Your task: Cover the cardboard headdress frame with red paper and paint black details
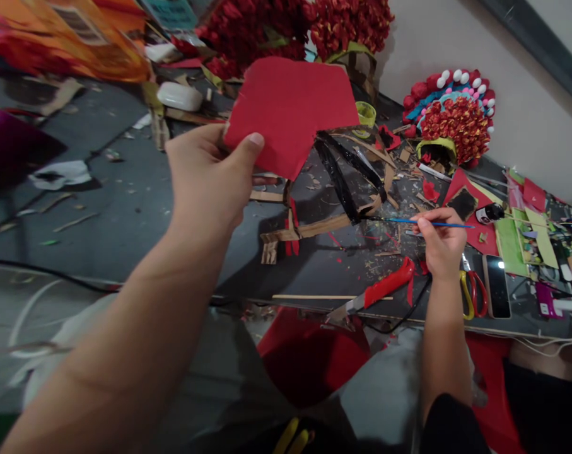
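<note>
My left hand [214,176] grips a red cardboard piece [295,107] by its lower left edge, thumb on top. Cardboard strips hang below it, some bare brown [321,225] and others coated black [335,176]. Between the fingers of my right hand [441,239] is a thin blue paintbrush [399,221], its dark tip at the lower end of a black strip; whether it touches cannot be made out. Right of this hand lies a small black paint bottle [489,213]. Nearer me are a red-handled cutter [385,284] and red-and-yellow scissors [475,293].
Cardboard and paper scraps litter the dark table [125,233]. At the back stand red flower-covered pieces [352,25] and a decorated headdress [456,120]. A phone [497,287] lies near the front edge, and a thin wooden stick [314,296] lies along it. Part of another person shows at the lower right.
</note>
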`<state>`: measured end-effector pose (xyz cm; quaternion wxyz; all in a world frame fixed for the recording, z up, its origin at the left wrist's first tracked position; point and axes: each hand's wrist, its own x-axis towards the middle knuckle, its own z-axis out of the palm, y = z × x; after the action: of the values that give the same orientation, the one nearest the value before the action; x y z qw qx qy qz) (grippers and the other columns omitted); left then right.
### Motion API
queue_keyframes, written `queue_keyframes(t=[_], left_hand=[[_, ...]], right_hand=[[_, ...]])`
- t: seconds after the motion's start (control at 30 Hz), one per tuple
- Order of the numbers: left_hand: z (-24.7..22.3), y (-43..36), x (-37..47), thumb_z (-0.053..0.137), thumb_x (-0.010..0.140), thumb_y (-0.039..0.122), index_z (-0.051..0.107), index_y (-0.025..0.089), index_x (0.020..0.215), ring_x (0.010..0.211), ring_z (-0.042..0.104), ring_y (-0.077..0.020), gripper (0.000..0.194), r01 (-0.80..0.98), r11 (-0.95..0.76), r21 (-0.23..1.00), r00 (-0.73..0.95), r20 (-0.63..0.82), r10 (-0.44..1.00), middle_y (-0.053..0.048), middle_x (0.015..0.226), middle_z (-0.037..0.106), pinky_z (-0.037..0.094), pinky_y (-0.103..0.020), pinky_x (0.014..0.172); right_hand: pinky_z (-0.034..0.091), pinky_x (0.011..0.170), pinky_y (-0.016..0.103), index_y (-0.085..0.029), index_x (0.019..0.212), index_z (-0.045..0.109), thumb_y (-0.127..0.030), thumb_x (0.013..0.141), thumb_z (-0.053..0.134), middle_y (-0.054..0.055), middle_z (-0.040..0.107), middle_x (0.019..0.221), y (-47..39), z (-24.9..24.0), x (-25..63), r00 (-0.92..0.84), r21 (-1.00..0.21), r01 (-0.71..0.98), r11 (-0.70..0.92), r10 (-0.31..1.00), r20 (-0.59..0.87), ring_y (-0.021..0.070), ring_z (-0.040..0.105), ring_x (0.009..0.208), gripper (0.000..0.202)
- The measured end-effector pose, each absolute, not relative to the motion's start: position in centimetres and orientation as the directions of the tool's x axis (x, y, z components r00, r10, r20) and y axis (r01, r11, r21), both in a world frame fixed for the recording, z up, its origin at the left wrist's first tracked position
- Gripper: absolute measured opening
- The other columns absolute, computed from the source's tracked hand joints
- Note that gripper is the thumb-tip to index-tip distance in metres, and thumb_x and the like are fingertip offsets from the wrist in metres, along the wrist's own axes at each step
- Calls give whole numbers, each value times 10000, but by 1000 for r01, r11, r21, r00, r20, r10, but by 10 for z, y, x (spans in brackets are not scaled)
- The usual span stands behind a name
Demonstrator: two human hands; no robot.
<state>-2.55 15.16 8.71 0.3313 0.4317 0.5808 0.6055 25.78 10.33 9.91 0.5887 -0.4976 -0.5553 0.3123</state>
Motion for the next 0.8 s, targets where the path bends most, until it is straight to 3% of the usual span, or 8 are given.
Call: queue_keyframes(t=[0.23,0.43,0.63,0.8], left_hand=[[85,153,-27,653,713,525,604,131,886,1025,682,-378,434,96,-118,988,-413,148,899,-46,765,641,574,-411,542],[85,152,-27,674,722,521,603,133,889,1039,681,-371,428,81,-102,991,-412,127,902,-46,778,656,574,-391,548],[84,154,-27,681,730,503,597,142,880,1085,662,-384,399,77,-125,989,-399,145,906,-35,773,663,580,-404,559],[85,153,-27,680,720,483,600,166,852,1063,673,-381,353,61,-124,990,-402,138,905,-43,772,679,604,-446,585]], right_hand=[[549,573,232,-226,766,568,-420,731,777,-52,691,718,104,101,267,314,-921,213,327,869,382,87,631,578,288],[560,581,247,-222,754,590,-418,734,791,-40,701,722,101,101,259,198,-926,208,316,913,356,97,645,593,281],[546,572,236,-221,760,585,-416,737,788,-52,687,712,105,99,267,315,-908,224,355,855,412,86,628,575,282],[551,568,242,-222,749,581,-436,724,791,-43,691,714,104,99,259,236,-917,219,332,894,380,90,633,565,301]])
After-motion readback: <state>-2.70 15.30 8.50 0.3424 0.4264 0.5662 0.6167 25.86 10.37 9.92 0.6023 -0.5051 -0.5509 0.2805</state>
